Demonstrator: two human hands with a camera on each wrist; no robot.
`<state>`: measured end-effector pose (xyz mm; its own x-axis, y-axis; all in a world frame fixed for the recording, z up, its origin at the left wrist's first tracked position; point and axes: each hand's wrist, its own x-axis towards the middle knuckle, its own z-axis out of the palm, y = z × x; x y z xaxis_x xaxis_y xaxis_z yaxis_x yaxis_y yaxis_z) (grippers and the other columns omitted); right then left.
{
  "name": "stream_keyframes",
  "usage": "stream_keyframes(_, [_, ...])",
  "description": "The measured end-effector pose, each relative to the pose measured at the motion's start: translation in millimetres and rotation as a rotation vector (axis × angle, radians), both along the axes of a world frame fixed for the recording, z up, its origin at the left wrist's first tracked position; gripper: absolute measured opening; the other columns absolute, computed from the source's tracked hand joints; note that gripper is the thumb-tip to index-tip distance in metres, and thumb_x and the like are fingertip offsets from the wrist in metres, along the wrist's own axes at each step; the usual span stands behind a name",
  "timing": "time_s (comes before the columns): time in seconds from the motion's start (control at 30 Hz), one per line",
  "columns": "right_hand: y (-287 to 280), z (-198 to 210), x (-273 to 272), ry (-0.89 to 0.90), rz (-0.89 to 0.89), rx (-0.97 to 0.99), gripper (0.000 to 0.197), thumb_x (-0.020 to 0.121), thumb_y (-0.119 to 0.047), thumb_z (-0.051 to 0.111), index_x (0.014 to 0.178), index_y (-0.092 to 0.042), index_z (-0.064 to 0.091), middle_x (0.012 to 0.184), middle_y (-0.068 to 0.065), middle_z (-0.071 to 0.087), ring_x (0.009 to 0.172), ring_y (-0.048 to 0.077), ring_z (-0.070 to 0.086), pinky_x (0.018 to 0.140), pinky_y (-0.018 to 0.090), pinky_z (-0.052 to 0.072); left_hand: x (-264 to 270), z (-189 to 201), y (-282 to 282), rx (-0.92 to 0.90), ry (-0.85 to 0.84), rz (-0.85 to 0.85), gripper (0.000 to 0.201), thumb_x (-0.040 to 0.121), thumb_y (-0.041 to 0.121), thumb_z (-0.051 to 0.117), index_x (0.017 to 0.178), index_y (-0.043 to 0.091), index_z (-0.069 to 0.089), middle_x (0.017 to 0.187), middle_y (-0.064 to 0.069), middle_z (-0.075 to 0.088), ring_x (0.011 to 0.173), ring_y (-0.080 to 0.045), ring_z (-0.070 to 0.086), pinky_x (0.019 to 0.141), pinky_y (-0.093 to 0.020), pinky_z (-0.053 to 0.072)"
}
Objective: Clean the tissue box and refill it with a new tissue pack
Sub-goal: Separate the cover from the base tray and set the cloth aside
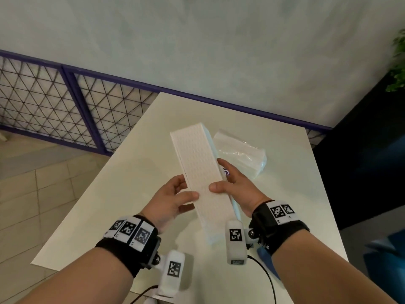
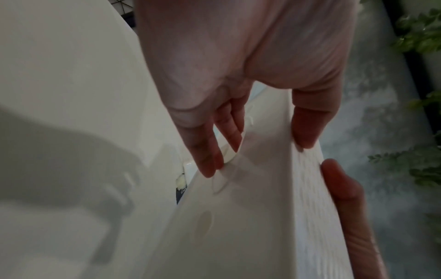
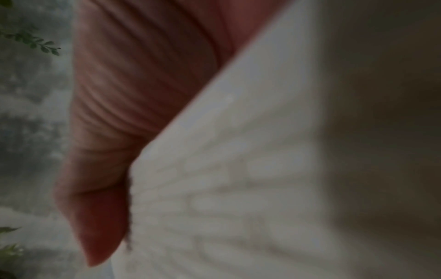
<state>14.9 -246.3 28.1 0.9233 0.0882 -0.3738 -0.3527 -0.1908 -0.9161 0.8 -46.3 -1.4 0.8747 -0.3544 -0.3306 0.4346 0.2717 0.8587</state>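
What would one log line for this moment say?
both hands: left hand, right hand grip tissue box | tissue pack: on table

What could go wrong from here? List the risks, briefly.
1. The tissue box is held above the table by the left hand and right hand near one end only; the long far end overhangs and could tip or slip out.
2. The tissue pack lies right beside the box's far end; swinging the box could knock it across the table.
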Motion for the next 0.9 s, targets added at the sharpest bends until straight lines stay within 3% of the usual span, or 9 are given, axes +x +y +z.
stream_keyframes(0.07, [1.6,-0.7,-4.0,0.001,-0.033,0.044,0.088,0.044,-0.039,0.085,0.123,-0.047,0.047,0.132,0.013,0.053,0.119,0.027,0.056,0.099,0.046,0.049,-0.3,3.6,0.2,-0.010,0.002,-0.005,0.070,0.056,0.018,0.081,0.122,0.009,0.057,0.120,-0.013,0.067,0.112,-0.031,0.063,0.094,-0.046,0.052])
stream_keyframes(0.13, [2.8,0.8,-9.5,0.001,-0.044,0.063,0.080,0.044,-0.039,0.082,0.117,-0.039,0.050,0.126,0.016,0.058,0.109,0.026,0.062,0.084,0.038,0.054,0.1,2.6,3.2,-0.019,0.023,-0.027,0.069,0.057,0.018,0.081,0.122,0.008,0.058,0.120,-0.016,0.067,0.114,-0.034,0.062,0.100,-0.050,0.047])
stream_keyframes(0.23, [7.5,5.4,-20.6,0.003,-0.025,0.077,0.070,0.041,-0.039,0.077,0.105,-0.020,0.055,0.106,0.008,0.069,0.088,0.018,0.067,0.066,0.025,0.050,-0.8,-0.2,6.3,-0.048,0.045,-0.065,0.068,0.056,0.019,0.079,0.121,0.011,0.062,0.122,-0.017,0.065,0.114,-0.035,0.062,0.102,-0.051,0.046])
stream_keyframes(0.33, [11.5,5.6,-27.1,0.009,-0.015,0.085,0.059,0.039,-0.036,0.076,0.088,-0.010,0.054,0.089,0.002,0.068,0.074,0.010,0.067,0.056,0.018,0.051,-3.0,-0.8,5.8,-0.086,0.038,-0.094,0.065,0.055,0.016,0.075,0.118,0.008,0.063,0.122,-0.018,0.065,0.111,-0.034,0.063,0.091,-0.043,0.054])
stream_keyframes(0.43, [11.2,3.7,-27.6,0.011,-0.018,0.049,0.058,0.040,-0.035,0.078,0.088,-0.013,0.054,0.088,0.009,0.058,0.080,0.018,0.060,0.064,0.025,0.048,-4.2,2.0,6.0,-0.096,0.032,-0.118,0.062,0.052,0.011,0.070,0.114,0.005,0.064,0.117,-0.018,0.066,0.106,-0.033,0.064,0.080,-0.039,0.058])
stream_keyframes(0.5, [8.5,1.4,-26.8,0.005,-0.010,0.012,0.054,0.041,-0.034,0.081,0.083,-0.013,0.055,0.086,0.010,0.054,0.082,0.022,0.055,0.073,0.035,0.047,-4.2,6.5,5.7,-0.054,0.020,-0.165,0.060,0.052,0.004,0.064,0.112,0.004,0.063,0.113,-0.017,0.068,0.105,-0.032,0.065,0.082,-0.039,0.058])
stream_keyframes(0.63, [4.9,-2.1,-27.0,-0.030,0.029,-0.147,0.057,0.042,-0.038,0.085,0.075,-0.003,0.055,0.090,0.012,0.068,0.094,0.034,0.067,0.093,0.051,0.051,-3.7,14.1,1.5,0.063,0.006,-0.218,0.055,0.054,-0.004,0.050,0.107,0.004,0.063,0.106,-0.010,0.072,0.103,-0.029,0.066,0.081,-0.039,0.058])
stream_keyframes(0.83, [6.8,0.0,-29.1,-0.084,0.037,-0.303,0.065,0.034,-0.048,0.082,0.070,-0.002,0.056,0.082,-0.003,0.061,0.076,0.016,0.057,0.072,0.032,0.048,-2.1,7.6,-5.3,0.242,-0.039,-0.151,0.051,0.050,-0.005,0.052,0.099,-0.002,0.065,0.098,-0.018,0.071,0.095,-0.032,0.067,0.074,-0.040,0.057])
stream_keyframes(0.9, [5.1,-1.0,-28.9,-0.089,0.039,-0.309,0.067,0.033,-0.047,0.083,0.071,0.001,0.055,0.082,-0.003,0.060,0.076,0.015,0.057,0.073,0.031,0.047,-1.1,5.4,-5.7,0.274,-0.049,-0.150,0.040,0.049,-0.006,0.052,0.088,-0.012,0.060,0.080,-0.023,0.060,0.077,-0.032,0.062,0.060,-0.032,0.052])
